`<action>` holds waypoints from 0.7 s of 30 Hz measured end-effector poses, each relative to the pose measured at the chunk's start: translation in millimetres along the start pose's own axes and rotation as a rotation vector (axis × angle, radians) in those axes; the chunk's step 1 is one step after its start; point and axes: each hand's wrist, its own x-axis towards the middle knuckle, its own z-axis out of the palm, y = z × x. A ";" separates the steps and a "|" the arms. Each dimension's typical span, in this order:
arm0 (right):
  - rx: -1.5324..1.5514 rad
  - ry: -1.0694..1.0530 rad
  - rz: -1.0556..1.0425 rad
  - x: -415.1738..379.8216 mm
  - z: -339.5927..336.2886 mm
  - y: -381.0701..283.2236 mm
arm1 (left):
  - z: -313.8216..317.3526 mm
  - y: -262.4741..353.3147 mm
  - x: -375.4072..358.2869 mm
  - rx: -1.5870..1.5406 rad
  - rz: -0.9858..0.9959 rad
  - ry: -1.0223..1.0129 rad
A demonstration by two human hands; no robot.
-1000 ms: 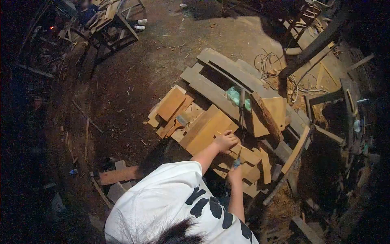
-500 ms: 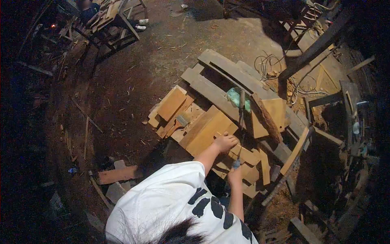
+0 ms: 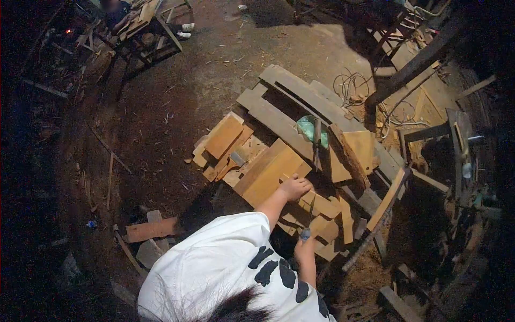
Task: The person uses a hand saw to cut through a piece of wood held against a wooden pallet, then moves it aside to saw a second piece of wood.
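Note:
My left hand (image 3: 295, 188) presses with curled fingers on a thin piece of wood (image 3: 285, 178) at the edge of a wide yellowish board (image 3: 276, 169). Nearer my body, my right hand (image 3: 304, 251) is closed around the grey-blue handle (image 3: 305, 234) of a thin, dark tool. Its narrow blade (image 3: 311, 208) points away from me, just right of my left hand, over small cut wood pieces (image 3: 324, 206). The blade's exact kind is too small to tell. A brush-like tool with a grey head (image 3: 237, 158) lies left of the wide board.
Grey planks (image 3: 284, 118) form the bench, with a green plastic bag (image 3: 306, 127) and a rough-edged wood strip (image 3: 347, 155) on it. A dark post (image 3: 407, 70) leans at the right. Cables (image 3: 351, 83) lie behind. A person (image 3: 114, 16) is at the far left.
My right hand has drawn the tool back toward my body, down and slightly left. My left hand stays on the wood. The whole view has shifted slightly.

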 end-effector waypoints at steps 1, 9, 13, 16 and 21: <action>0.046 -0.041 -0.010 -1.9 -1.5 0.8 | -1.3 -0.1 -0.4 -0.001 -0.006 -0.098; 0.022 -0.016 -0.027 -4.7 1.3 9.3 | 3.7 -1.3 -2.2 -0.031 -0.026 -0.193; 0.044 -0.060 0.066 6.5 -9.9 -9.9 | -2.1 -0.2 -1.3 -0.020 -0.035 -0.266; -0.019 -0.053 0.118 14.5 -17.5 -32.9 | -2.1 0.4 -0.6 -0.026 -0.040 -0.256; -0.015 -0.035 0.026 43.0 2.2 -2.4 | 1.1 -0.4 -1.5 -0.013 -0.039 -0.257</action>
